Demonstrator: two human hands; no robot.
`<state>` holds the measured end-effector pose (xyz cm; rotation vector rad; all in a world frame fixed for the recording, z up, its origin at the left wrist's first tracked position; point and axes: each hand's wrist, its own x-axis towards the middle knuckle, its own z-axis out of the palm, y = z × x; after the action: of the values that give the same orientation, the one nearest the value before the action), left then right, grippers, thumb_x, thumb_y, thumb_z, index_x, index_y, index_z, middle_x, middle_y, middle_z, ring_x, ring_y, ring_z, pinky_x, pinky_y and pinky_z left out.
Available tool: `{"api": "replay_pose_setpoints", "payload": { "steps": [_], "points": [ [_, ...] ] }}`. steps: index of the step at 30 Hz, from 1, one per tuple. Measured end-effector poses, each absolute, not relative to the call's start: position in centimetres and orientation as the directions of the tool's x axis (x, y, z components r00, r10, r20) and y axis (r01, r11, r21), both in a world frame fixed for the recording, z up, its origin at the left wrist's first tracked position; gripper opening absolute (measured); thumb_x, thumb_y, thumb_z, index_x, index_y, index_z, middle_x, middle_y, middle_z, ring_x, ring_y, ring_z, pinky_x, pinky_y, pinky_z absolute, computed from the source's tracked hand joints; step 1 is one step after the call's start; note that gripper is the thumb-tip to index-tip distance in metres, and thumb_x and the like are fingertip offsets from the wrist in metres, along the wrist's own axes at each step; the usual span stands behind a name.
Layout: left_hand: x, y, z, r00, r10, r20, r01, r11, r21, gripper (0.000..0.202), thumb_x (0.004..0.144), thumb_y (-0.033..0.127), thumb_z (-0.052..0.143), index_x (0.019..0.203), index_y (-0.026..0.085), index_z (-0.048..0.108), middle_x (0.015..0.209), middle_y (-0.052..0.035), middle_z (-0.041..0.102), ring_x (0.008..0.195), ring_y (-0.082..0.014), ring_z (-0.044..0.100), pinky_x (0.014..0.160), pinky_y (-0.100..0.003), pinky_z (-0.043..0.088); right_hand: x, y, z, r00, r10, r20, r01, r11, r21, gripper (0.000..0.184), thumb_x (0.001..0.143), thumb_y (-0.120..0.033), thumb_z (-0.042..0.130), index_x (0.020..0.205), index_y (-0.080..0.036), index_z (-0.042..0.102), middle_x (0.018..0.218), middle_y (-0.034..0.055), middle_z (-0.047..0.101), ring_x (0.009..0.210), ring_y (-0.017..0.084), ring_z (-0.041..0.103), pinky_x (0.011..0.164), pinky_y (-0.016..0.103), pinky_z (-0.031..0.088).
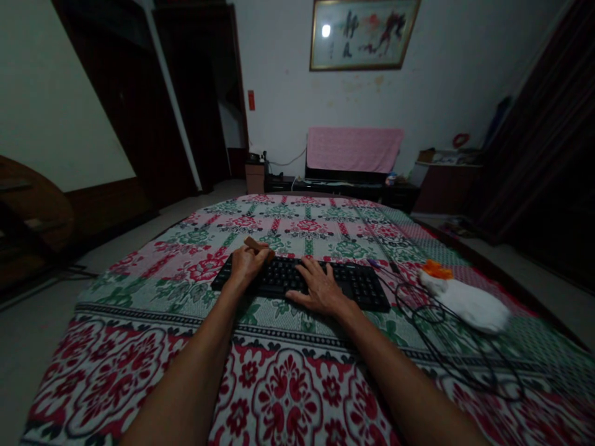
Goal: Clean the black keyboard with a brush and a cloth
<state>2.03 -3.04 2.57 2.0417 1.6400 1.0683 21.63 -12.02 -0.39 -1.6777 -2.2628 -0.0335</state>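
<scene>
A black keyboard [279,277] lies flat on the patterned cloth in front of me. My left hand [248,265], fingers closed, is over its left end and grips a flat brown, wooden-looking piece [252,243] that sticks out above the knuckles. The lower part of that piece is mostly hidden by the fingers, so its kind is unclear. With fingers spread, my right hand [320,288] rests on the keyboard's middle, the thumb near its front edge. A black cable [430,322] lies in loops to the right of the keyboard.
A red, green and white patterned cloth [288,396] covers the table. Right of the keyboard lies a white object [474,303] with an orange part [437,269] at one end. Farther off, a pink towel [356,148] drapes a screen on a low cabinet, under a framed picture [365,34].
</scene>
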Motion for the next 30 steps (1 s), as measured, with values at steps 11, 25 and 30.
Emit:
{"api": "replay_pose_setpoints", "payload": {
  "steps": [11,25,30],
  "points": [
    [2.0,-5.1,4.9,0.079,0.978,0.194,0.823,-0.174,0.54,0.032,0.074,0.033,0.05,0.089,0.015,0.071,0.085,-0.0092,0.071,0.084,-0.0221,0.065,0.07,-0.025,0.045,21.9,-12.1,-0.6,-0.262,0.927,0.269,0.924,0.322,-0.207,0.082,0.073,-0.072,0.04,0.135,-0.018,0.036,0.146,0.0152,0.023,0.134,0.033,0.017,0.104,0.06,0.01],
    [1.8,-6.5,4.3,0.135,0.976,0.173,0.849,-0.204,0.488,0.033,0.075,0.033,0.048,0.092,0.015,0.07,0.087,-0.0098,0.071,0.084,-0.0215,0.064,0.068,-0.024,0.045,21.8,-12.0,-0.9,-0.253,0.924,0.287,0.924,0.318,-0.21,0.082,0.071,-0.07,0.047,0.134,-0.018,0.037,0.146,0.0144,0.024,0.134,0.032,0.017,0.104,0.06,0.01],
    [0.3,-6.1,4.9,0.154,0.983,0.096,0.861,-0.181,0.475,0.026,0.07,0.031,0.054,0.083,0.016,0.071,0.075,-0.0048,0.07,0.072,-0.0182,0.064,0.059,-0.022,0.043,21.8,-12.0,-0.8,-0.251,0.925,0.284,0.922,0.318,-0.221,0.084,0.069,-0.07,0.048,0.134,-0.018,0.037,0.146,0.0145,0.024,0.133,0.033,0.018,0.104,0.06,0.009]
  ]
}}
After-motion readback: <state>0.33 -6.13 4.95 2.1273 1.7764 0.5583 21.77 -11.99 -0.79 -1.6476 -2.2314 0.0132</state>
